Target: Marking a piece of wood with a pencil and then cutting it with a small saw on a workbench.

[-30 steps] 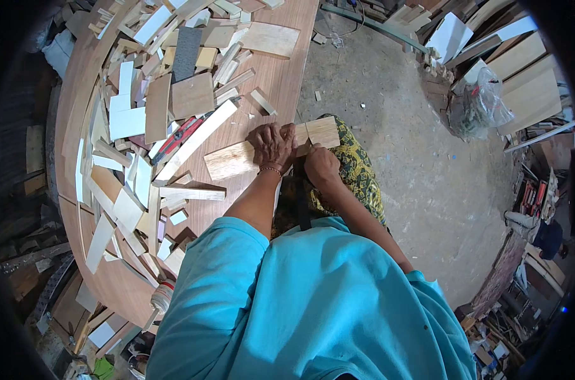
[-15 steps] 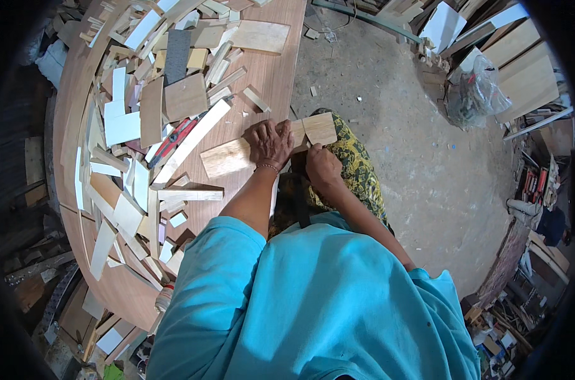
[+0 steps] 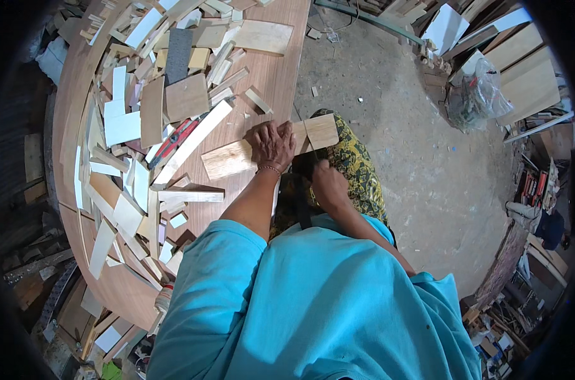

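Note:
A pale wooden board [image 3: 227, 159] lies across the table's edge, its right end [image 3: 323, 130] reaching out over my patterned trousers. My left hand [image 3: 274, 145] presses on the middle of the board, fingers laid out on top and nothing in its grasp. My right hand [image 3: 330, 185] is closed just below the board, fist-like, around the handle of what looks like a handsaw. Only a thin dark edge of the saw blade [image 3: 314, 151] shows, crossing the board near its right end. The handle is hidden inside my fingers.
The wooden table [image 3: 271, 82] carries a heap of offcuts and white-faced pieces on its left. A red and black tool [image 3: 176, 140] lies among them beside a long pale strip [image 3: 195, 140]. Across the concrete floor [image 3: 427, 190], a plastic bag [image 3: 480, 98] sits by leaning panels [image 3: 531, 82].
My right hand has drawn back toward my body and slightly right, exposing more of the blade below the board. My left hand and the board stay nearly in place.

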A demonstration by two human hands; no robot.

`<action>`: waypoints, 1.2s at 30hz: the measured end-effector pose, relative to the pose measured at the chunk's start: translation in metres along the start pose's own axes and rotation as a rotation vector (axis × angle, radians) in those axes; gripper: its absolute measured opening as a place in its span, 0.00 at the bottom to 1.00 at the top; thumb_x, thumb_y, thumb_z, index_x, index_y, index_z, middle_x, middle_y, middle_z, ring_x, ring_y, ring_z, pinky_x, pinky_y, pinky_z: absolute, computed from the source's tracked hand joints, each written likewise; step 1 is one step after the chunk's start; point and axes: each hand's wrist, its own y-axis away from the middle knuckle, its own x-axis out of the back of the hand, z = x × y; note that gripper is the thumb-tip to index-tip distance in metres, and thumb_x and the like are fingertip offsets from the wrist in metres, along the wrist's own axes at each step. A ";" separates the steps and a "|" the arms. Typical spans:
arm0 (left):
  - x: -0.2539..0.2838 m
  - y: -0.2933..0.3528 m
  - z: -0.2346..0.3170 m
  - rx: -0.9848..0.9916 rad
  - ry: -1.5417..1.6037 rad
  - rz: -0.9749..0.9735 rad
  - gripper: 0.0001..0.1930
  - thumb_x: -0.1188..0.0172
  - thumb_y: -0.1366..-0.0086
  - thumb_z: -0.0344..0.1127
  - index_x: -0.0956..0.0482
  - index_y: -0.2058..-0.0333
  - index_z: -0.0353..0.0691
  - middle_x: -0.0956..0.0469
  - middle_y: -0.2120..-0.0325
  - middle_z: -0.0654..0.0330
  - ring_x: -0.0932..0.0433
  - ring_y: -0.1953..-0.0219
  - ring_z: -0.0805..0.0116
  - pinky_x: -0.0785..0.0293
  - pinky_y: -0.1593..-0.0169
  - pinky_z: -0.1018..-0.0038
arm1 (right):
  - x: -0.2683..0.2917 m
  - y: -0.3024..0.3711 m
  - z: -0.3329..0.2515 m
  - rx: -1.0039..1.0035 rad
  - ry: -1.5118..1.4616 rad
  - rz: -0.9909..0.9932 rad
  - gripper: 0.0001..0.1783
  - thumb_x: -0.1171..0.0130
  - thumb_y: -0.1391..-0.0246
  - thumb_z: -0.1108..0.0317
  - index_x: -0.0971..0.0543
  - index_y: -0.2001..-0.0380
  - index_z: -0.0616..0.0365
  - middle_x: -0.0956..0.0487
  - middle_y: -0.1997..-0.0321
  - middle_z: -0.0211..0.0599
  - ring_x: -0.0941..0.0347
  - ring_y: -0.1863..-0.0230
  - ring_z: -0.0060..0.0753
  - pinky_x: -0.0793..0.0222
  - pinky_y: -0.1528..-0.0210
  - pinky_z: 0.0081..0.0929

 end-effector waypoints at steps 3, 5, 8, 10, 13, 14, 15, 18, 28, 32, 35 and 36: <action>0.006 0.002 0.004 0.001 0.002 -0.060 0.17 0.56 0.47 0.46 0.34 0.57 0.51 0.38 0.64 0.50 0.40 0.59 0.53 0.47 0.56 0.56 | 0.002 0.009 0.013 0.011 0.077 0.011 0.12 0.62 0.51 0.65 0.34 0.77 0.63 0.27 0.79 0.56 0.29 0.74 0.54 0.33 0.73 0.43; 0.002 0.002 0.003 0.021 -0.011 -0.006 0.17 0.56 0.47 0.46 0.33 0.58 0.51 0.37 0.65 0.52 0.40 0.60 0.53 0.47 0.56 0.57 | 0.000 -0.008 0.005 0.070 0.038 0.055 0.09 0.61 0.53 0.68 0.33 0.77 0.63 0.27 0.79 0.54 0.28 0.74 0.51 0.32 0.72 0.41; -0.004 0.001 0.004 0.007 0.024 0.046 0.16 0.56 0.46 0.46 0.32 0.59 0.51 0.37 0.65 0.52 0.40 0.60 0.54 0.47 0.57 0.57 | -0.005 -0.039 -0.007 0.109 0.023 0.105 0.07 0.60 0.55 0.71 0.33 0.77 0.63 0.26 0.78 0.52 0.27 0.73 0.49 0.32 0.72 0.39; -0.005 0.003 0.005 0.007 0.014 0.014 0.17 0.56 0.46 0.46 0.33 0.58 0.51 0.38 0.64 0.52 0.40 0.60 0.54 0.47 0.57 0.57 | -0.011 -0.037 -0.003 0.075 0.048 0.101 0.07 0.60 0.54 0.71 0.33 0.76 0.63 0.26 0.78 0.51 0.27 0.73 0.49 0.32 0.72 0.40; 0.000 0.002 0.003 0.023 -0.015 -0.038 0.17 0.57 0.46 0.47 0.33 0.57 0.51 0.38 0.64 0.53 0.40 0.60 0.54 0.48 0.56 0.56 | -0.004 -0.004 0.006 0.089 0.058 0.065 0.08 0.60 0.53 0.70 0.33 0.77 0.63 0.26 0.78 0.52 0.27 0.73 0.50 0.32 0.72 0.41; 0.000 0.002 0.001 0.017 -0.010 -0.026 0.18 0.57 0.46 0.47 0.33 0.57 0.51 0.38 0.64 0.53 0.40 0.60 0.54 0.48 0.56 0.56 | 0.003 0.006 0.007 0.054 0.056 0.030 0.08 0.59 0.53 0.69 0.33 0.76 0.63 0.26 0.79 0.52 0.27 0.73 0.50 0.32 0.73 0.41; 0.001 0.003 -0.002 0.011 -0.005 -0.014 0.18 0.57 0.46 0.47 0.34 0.57 0.51 0.38 0.64 0.53 0.40 0.60 0.54 0.48 0.56 0.56 | 0.005 0.011 0.007 0.020 0.054 -0.006 0.08 0.59 0.53 0.69 0.33 0.76 0.64 0.26 0.79 0.52 0.27 0.74 0.50 0.32 0.73 0.40; -0.001 0.000 0.006 0.056 0.030 -0.099 0.19 0.55 0.47 0.45 0.35 0.55 0.50 0.39 0.61 0.53 0.42 0.56 0.55 0.49 0.53 0.54 | -0.001 -0.015 0.004 0.062 0.025 0.070 0.08 0.58 0.54 0.69 0.33 0.75 0.64 0.26 0.79 0.52 0.27 0.75 0.48 0.31 0.74 0.39; 0.004 0.000 0.002 0.018 -0.005 -0.062 0.17 0.56 0.47 0.46 0.32 0.59 0.50 0.38 0.65 0.54 0.41 0.59 0.55 0.48 0.56 0.57 | 0.008 0.013 0.007 0.039 0.072 0.006 0.08 0.58 0.55 0.69 0.33 0.75 0.64 0.26 0.79 0.51 0.27 0.75 0.48 0.31 0.74 0.40; 0.001 -0.002 0.007 0.014 0.022 -0.034 0.17 0.56 0.46 0.45 0.34 0.57 0.50 0.38 0.64 0.53 0.41 0.58 0.55 0.50 0.53 0.55 | -0.008 -0.026 0.003 0.155 0.049 0.127 0.08 0.58 0.54 0.70 0.33 0.77 0.64 0.26 0.81 0.50 0.27 0.76 0.47 0.31 0.76 0.38; 0.003 -0.004 0.008 0.015 0.026 -0.076 0.17 0.56 0.46 0.45 0.34 0.58 0.50 0.38 0.64 0.53 0.41 0.58 0.55 0.49 0.54 0.56 | -0.012 -0.035 0.000 0.101 0.091 0.183 0.07 0.59 0.54 0.71 0.33 0.78 0.64 0.27 0.82 0.50 0.27 0.77 0.46 0.31 0.78 0.36; 0.004 -0.005 0.009 0.004 0.019 -0.103 0.17 0.56 0.46 0.45 0.34 0.58 0.49 0.38 0.64 0.53 0.41 0.58 0.55 0.48 0.54 0.56 | -0.009 -0.032 0.004 0.136 0.098 0.181 0.06 0.57 0.55 0.71 0.33 0.78 0.63 0.26 0.83 0.48 0.27 0.79 0.45 0.31 0.79 0.33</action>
